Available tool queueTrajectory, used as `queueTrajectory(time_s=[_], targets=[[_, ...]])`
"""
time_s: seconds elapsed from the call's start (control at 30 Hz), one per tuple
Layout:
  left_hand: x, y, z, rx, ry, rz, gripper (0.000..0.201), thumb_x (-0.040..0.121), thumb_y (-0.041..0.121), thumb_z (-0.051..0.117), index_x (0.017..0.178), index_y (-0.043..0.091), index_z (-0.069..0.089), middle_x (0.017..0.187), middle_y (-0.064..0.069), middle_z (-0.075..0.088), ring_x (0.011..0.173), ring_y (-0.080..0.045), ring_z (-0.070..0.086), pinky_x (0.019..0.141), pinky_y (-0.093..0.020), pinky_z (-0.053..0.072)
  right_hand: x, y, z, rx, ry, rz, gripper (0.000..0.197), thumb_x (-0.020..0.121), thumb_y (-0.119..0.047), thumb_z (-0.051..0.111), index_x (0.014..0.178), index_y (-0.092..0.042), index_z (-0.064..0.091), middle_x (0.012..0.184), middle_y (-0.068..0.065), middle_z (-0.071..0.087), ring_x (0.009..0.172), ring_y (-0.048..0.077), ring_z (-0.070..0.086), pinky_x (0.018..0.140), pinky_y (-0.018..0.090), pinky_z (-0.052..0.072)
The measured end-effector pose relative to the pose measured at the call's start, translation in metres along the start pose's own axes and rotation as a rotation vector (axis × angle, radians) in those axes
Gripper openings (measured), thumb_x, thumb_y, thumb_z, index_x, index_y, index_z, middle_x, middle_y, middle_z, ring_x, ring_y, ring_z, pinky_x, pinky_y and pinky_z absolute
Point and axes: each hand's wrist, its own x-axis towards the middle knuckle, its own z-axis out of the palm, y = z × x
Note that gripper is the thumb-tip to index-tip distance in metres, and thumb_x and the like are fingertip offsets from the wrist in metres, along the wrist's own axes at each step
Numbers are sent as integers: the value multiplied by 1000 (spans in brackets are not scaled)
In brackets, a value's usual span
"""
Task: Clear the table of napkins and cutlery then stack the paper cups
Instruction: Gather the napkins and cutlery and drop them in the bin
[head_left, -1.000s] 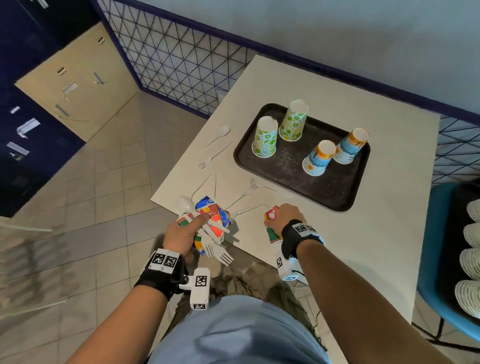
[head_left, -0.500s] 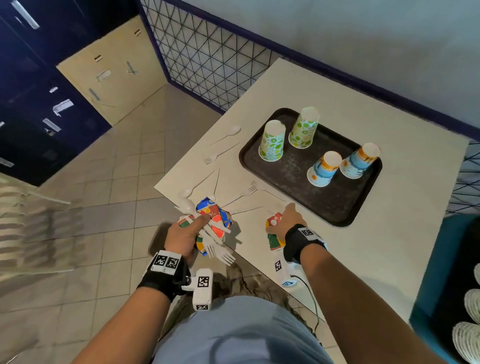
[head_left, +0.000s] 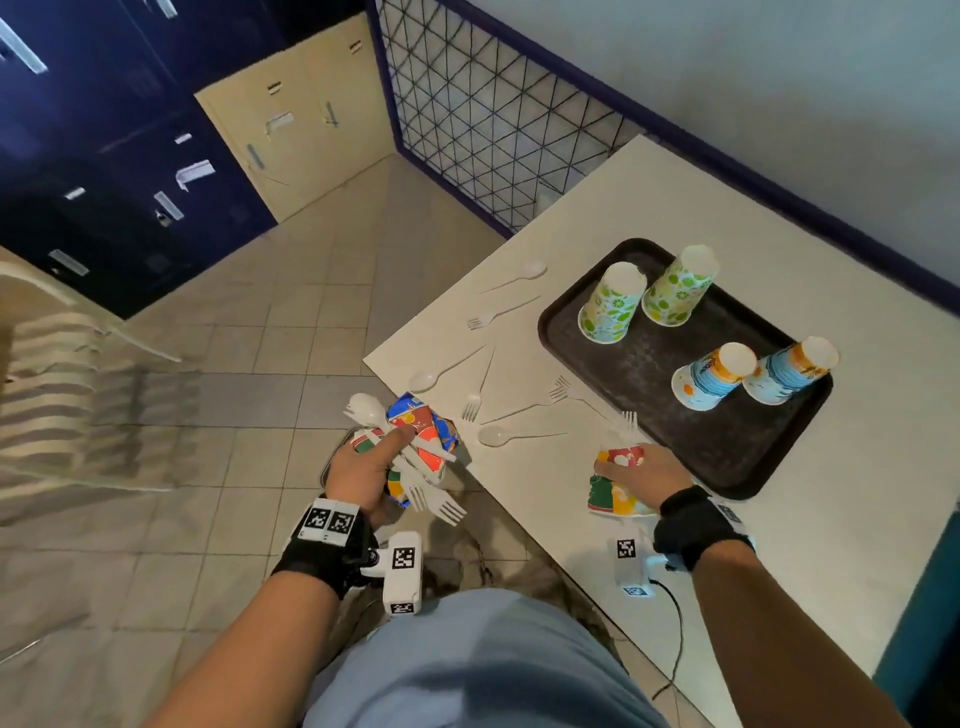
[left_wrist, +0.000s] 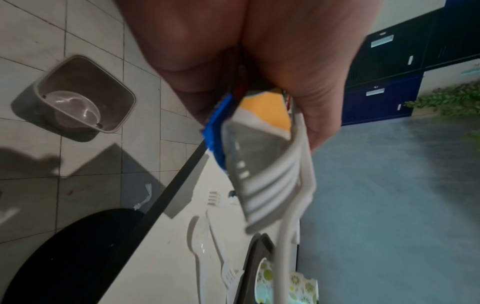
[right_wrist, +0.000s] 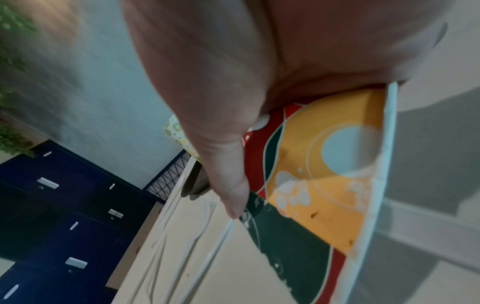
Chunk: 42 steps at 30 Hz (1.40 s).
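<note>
My left hand (head_left: 374, 462) grips a bundle of colourful napkins (head_left: 421, 431) and white plastic forks and spoons (left_wrist: 272, 185), held just off the table's near left corner, above the floor. My right hand (head_left: 639, 467) lies on a red, yellow and green napkin (head_left: 613, 496) at the table's front edge, thumb (right_wrist: 233, 195) and fingers pinching it. Several loose white forks and spoons (head_left: 498, 435) lie on the table (head_left: 857, 519) between my hands and the tray. Upside down on the dark tray (head_left: 649, 364) stand two green-patterned cups (head_left: 610, 304) and two blue-and-orange cups (head_left: 711, 376).
A grey bin (left_wrist: 78, 96) stands on the tiled floor below my left hand. A black round seat (left_wrist: 64, 257) is beside the table edge. Behind the table run a wire mesh fence (head_left: 493, 119) and a wall. Dark blue lockers (head_left: 104, 156) stand at the left.
The head view has swung left. My right hand has drawn the napkin slightly toward the front edge, so more of it shows. The left hand keeps its bundle.
</note>
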Motion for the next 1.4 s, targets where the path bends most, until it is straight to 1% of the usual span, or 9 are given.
queueTrajectory(time_s=[0.1, 0.27, 0.53, 0.63, 0.73, 0.93, 1.1, 1.27, 1.4], targets=[[17, 14, -28, -3, 14, 2, 31, 82, 23, 86, 104, 5, 76, 106, -26, 79, 96, -41, 78, 97, -62, 58, -11, -24, -13, 180, 47, -50, 29, 85, -37, 81, 95, -12, 71, 99, 10, 76, 86, 22, 70, 85, 37, 55], [51, 41, -85, -33, 62, -22, 24, 88, 14, 81, 109, 4, 74, 106, -24, 79, 88, -34, 80, 94, -53, 61, -51, -123, -12, 435, 18, -243, 19, 88, -19, 80, 102, -9, 73, 92, 5, 78, 71, 4, 74, 61, 13, 53], [102, 63, -169, 25, 161, -32, 23, 82, 17, 86, 102, 11, 76, 97, -16, 82, 93, -36, 80, 92, -52, 62, -50, -289, 99, 283, -239, -477, 16, 91, -29, 77, 90, -24, 62, 92, 1, 75, 86, 15, 72, 79, 27, 55], [115, 57, -187, 99, 249, -54, 28, 74, 25, 91, 92, 11, 75, 87, -14, 81, 74, -30, 79, 69, -43, 64, -37, -319, 152, 143, -390, -486, 15, 94, -26, 73, 89, -20, 60, 90, 4, 72, 80, 9, 68, 72, 19, 53], [134, 42, -196, 182, 242, -67, 23, 81, 24, 89, 78, 13, 69, 69, -10, 74, 52, -20, 67, 47, -27, 52, -21, -331, 198, -27, -529, -494, 30, 100, -23, 66, 74, -29, 52, 72, -10, 56, 61, -3, 51, 62, 15, 41], [198, -10, -212, 402, 348, -73, 24, 88, 32, 82, 81, 31, 60, 91, -3, 73, 88, -25, 72, 86, -37, 61, 44, -314, 284, -216, -578, -276, 16, 99, -29, 62, 87, -18, 59, 76, -3, 56, 77, 19, 55, 77, 28, 42], [280, -72, -223, 362, 424, -139, 18, 84, 28, 85, 92, 25, 70, 95, -3, 77, 97, -28, 75, 93, -46, 62, 118, -301, 371, -307, -506, -159, 29, 96, -25, 53, 70, -12, 55, 74, 10, 55, 76, 30, 53, 62, 27, 36], [362, -138, -237, 290, 511, -157, 49, 82, 34, 87, 124, 14, 72, 109, -4, 79, 99, -25, 75, 93, -45, 62, 181, -287, 442, -558, -513, -207, 38, 108, -26, 43, 128, -1, 63, 130, 21, 65, 117, 38, 61, 91, 34, 47], [416, -183, -245, 220, 537, -163, 58, 83, 32, 87, 135, 15, 67, 119, -3, 77, 108, -23, 73, 94, -35, 59, 227, -270, 486, -620, -504, -206, 36, 105, -27, 53, 130, -1, 62, 130, 20, 66, 117, 35, 63, 87, 33, 48]])
